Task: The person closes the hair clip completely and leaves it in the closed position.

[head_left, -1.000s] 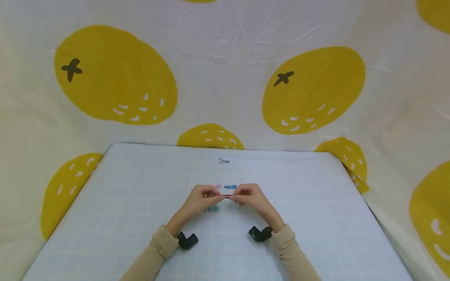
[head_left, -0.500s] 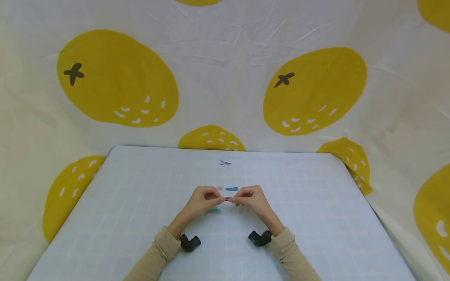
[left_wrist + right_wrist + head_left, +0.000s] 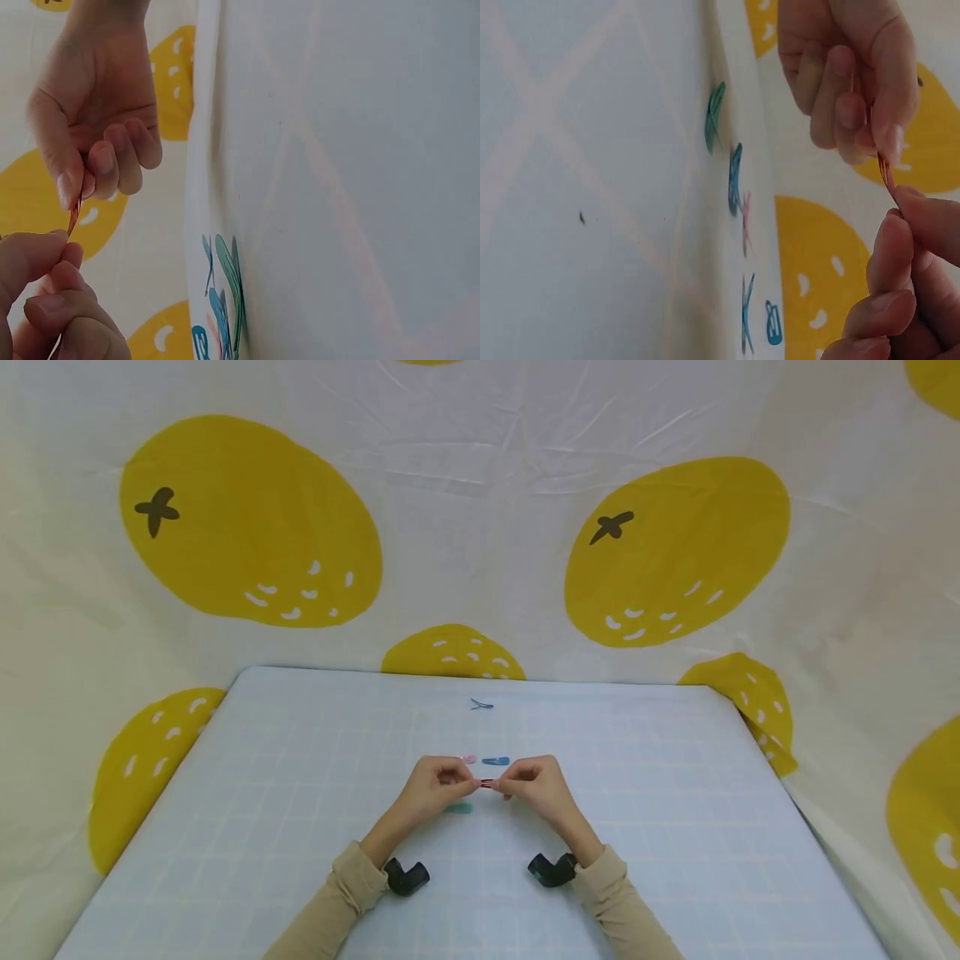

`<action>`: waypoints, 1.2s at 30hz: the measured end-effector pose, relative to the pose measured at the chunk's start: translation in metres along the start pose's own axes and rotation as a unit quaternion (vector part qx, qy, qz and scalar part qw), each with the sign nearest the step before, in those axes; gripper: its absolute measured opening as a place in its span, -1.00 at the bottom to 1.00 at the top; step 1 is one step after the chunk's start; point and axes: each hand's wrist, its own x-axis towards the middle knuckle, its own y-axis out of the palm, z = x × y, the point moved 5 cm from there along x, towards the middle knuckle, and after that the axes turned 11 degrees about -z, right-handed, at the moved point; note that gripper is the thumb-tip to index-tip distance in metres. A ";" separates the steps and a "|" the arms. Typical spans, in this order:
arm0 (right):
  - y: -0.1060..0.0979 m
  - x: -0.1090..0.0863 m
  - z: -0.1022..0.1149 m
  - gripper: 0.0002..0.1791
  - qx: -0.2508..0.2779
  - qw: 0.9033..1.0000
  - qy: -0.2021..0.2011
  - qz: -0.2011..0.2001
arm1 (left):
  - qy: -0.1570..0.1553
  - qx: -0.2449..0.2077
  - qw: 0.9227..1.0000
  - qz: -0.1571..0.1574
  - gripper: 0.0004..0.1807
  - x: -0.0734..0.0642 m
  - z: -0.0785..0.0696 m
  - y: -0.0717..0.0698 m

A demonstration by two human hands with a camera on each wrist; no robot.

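Observation:
A thin red hair clip [image 3: 487,783] stretches between my two hands above the middle of the table. My left hand [image 3: 435,787] pinches one end between thumb and forefinger. At the other end, my right hand [image 3: 536,785] pinches it the same way. In the left wrist view the clip [image 3: 74,217] shows edge-on as a narrow, slightly bowed strip, and its ends are hidden by fingertips. A teal hair clip [image 3: 459,808] lies partly behind my left hand. Just beyond the hands are a pink hair clip [image 3: 468,759], partly covered, and a blue snap clip [image 3: 496,761].
Farther back on the pale checked tablecloth [image 3: 315,735] lies a dark blue clip [image 3: 482,704] with its arms spread. A curtain with yellow fruit prints [image 3: 251,518] hangs behind the table. Black wrist cameras [image 3: 407,877] sit at both wrists.
Both hands stay nearly in place, holding the red clip. The clip has turned slightly between the fingertips, its strips now showing apart. The head view has shifted a little.

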 end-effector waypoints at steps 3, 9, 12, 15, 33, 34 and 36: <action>-0.001 0.000 0.000 -0.87 0.005 1.000 -0.011 0.011 | -0.008 -0.001 1.000 0.002 -0.90 0.001 0.002 0.000; -0.005 0.000 0.003 -0.86 0.003 1.000 -0.018 0.012 | -0.016 -0.004 1.000 -0.001 -0.87 0.002 0.004 0.000; -0.006 0.001 0.004 -0.86 0.007 1.000 -0.014 0.013 | -0.022 0.001 1.000 -0.005 -0.88 0.002 0.004 0.000; -0.007 0.002 0.000 -0.86 0.011 1.000 -0.009 0.016 | -0.026 -0.004 1.000 -0.004 -0.89 0.002 0.005 0.000; -0.008 0.012 -0.045 -0.83 0.019 1.000 0.019 -0.010 | -0.029 -0.009 1.000 -0.002 -0.87 -0.001 0.005 -0.001; -0.008 0.012 -0.045 -0.83 0.019 1.000 0.021 -0.013 | -0.027 -0.007 1.000 -0.004 -0.87 0.000 0.005 0.000; -0.009 0.013 -0.043 -0.83 0.019 0.999 0.024 -0.016 | -0.023 -0.005 1.000 -0.006 -0.89 0.001 0.004 0.000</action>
